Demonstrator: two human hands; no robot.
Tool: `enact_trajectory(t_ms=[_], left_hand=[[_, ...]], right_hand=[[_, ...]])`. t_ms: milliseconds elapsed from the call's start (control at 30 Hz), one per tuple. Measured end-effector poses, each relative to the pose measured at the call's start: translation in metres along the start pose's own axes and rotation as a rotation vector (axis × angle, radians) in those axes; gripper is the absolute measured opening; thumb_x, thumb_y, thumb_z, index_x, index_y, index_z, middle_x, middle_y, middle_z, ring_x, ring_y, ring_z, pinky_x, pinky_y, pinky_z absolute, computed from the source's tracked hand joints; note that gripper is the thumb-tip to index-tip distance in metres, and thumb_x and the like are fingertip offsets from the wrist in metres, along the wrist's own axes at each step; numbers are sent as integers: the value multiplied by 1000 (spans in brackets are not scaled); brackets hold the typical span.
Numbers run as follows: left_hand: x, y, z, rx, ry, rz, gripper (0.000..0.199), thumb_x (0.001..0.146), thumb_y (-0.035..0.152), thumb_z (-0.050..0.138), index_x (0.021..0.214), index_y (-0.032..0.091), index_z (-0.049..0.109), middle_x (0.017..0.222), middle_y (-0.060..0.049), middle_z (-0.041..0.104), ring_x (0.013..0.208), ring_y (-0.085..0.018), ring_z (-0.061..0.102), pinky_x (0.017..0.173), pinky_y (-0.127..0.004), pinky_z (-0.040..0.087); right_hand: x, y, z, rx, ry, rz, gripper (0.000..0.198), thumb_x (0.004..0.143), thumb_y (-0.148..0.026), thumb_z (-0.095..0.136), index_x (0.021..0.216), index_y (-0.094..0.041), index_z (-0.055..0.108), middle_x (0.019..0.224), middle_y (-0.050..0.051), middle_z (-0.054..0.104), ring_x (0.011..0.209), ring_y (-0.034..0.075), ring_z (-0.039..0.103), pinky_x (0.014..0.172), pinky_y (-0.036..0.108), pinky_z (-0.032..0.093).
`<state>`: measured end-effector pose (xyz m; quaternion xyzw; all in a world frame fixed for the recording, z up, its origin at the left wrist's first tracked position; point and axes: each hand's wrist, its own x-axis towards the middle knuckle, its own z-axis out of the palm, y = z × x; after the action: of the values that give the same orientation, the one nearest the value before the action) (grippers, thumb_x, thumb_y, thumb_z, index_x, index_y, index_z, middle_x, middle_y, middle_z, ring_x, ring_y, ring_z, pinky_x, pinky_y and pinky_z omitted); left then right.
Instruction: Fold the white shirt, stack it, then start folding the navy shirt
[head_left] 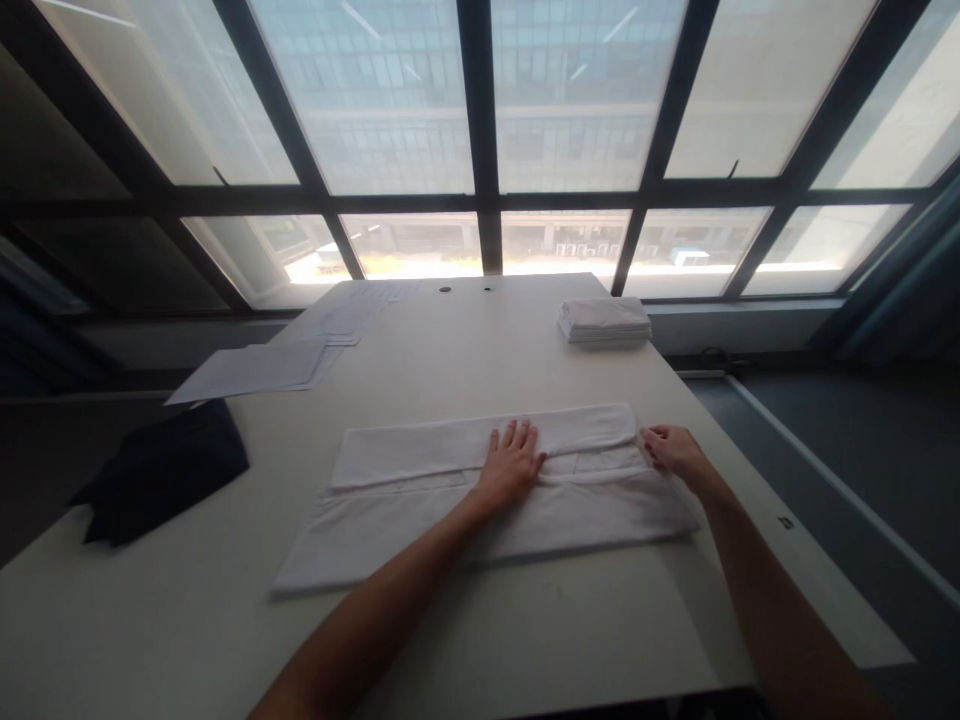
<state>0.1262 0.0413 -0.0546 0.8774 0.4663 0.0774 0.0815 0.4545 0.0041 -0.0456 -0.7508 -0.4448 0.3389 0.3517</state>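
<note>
A white folded cloth lies across the near part of the white table, its long sides turned in so that they meet along a seam in the middle. What kind of cloth it is I cannot tell. My left hand rests flat on it near the centre, fingers spread. At the cloth's right end, my right hand has its fingers closed on the edge by the upper corner. Both forearms reach in from the bottom of the view.
On the white table, a stack of folded white cloths stands at the back right. Paper sheets lie at the left edge, with a dark folded cloth nearer me. Large windows rise behind the table.
</note>
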Motion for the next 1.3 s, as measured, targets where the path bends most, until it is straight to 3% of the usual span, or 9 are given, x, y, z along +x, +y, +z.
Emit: enact_trajectory(t_ms=[133, 267, 467, 567, 700, 900, 1100, 1200, 1300], left_hand=[[-9, 16, -1, -44, 3, 46, 58, 106, 50, 22, 154, 21, 42, 161, -12, 36, 151, -32, 26, 120, -62, 19], [-10, 21, -1, -22, 9, 78, 59, 106, 50, 25, 154, 19, 41, 161, -13, 35, 151, -31, 27, 121, -62, 18], [-10, 18, -1, -10, -5, 99, 56, 106, 45, 28, 155, 22, 39, 163, -11, 32, 153, -31, 23, 121, -61, 16], [-9, 18, -1, -34, 0, 91, 55, 106, 46, 28, 154, 22, 41, 162, -11, 34, 152, -31, 25, 122, -61, 17], [-7, 17, 1, -126, 28, 68, 54, 106, 44, 28, 151, 18, 45, 159, -12, 40, 151, -29, 29, 123, -56, 20], [1, 14, 1, -630, 170, 29, 55, 104, 45, 34, 145, 13, 52, 151, -12, 51, 144, -23, 42, 123, -40, 28], [13, 7, 2, -1498, 232, -137, 62, 99, 60, 41, 143, 17, 51, 141, -15, 61, 128, -25, 59, 107, -42, 48], [18, 0, 4, -1731, 258, -293, 63, 93, 69, 48, 123, 15, 63, 115, -14, 72, 103, -25, 71, 88, -37, 57], [19, -6, 3, -1781, 262, -414, 53, 83, 64, 68, 101, 15, 65, 87, -6, 72, 75, -18, 70, 67, -28, 56]], right_hand=[[-9, -10, 3, 37, -28, 93, 31, 81, -46, 66, 75, -16, 67, 64, 5, 66, 53, 14, 59, 49, 23, 48], [-13, -12, -2, -36, -124, 10, 38, 83, -49, 63, 71, -13, 68, 60, 3, 63, 55, 14, 58, 49, 22, 44], [-21, -16, -8, 192, -422, -63, 39, 85, -40, 61, 115, -16, 71, 103, 10, 76, 96, 25, 70, 80, 33, 56], [-28, -24, -8, 316, -505, -52, 49, 83, -35, 61, 128, -16, 64, 113, 11, 75, 97, 27, 71, 83, 36, 57], [-37, -43, -5, 371, -480, -77, 57, 80, -39, 62, 132, -16, 60, 111, 11, 75, 95, 28, 72, 83, 37, 57], [-44, -83, 14, 366, -380, -146, 55, 70, -35, 70, 120, -13, 64, 98, 9, 76, 86, 25, 71, 75, 32, 55], [-67, -115, 83, 180, -258, -177, 64, 78, -26, 62, 141, -15, 51, 70, -2, 66, 51, 14, 55, 48, 24, 41], [-80, -114, 125, 4, -275, -336, 63, 77, -19, 63, 139, -11, 54, 66, -2, 64, 58, 15, 58, 58, 25, 45], [-91, -104, 150, -83, -313, -480, 54, 78, -16, 62, 132, -11, 61, 74, 2, 68, 68, 17, 62, 69, 29, 49]])
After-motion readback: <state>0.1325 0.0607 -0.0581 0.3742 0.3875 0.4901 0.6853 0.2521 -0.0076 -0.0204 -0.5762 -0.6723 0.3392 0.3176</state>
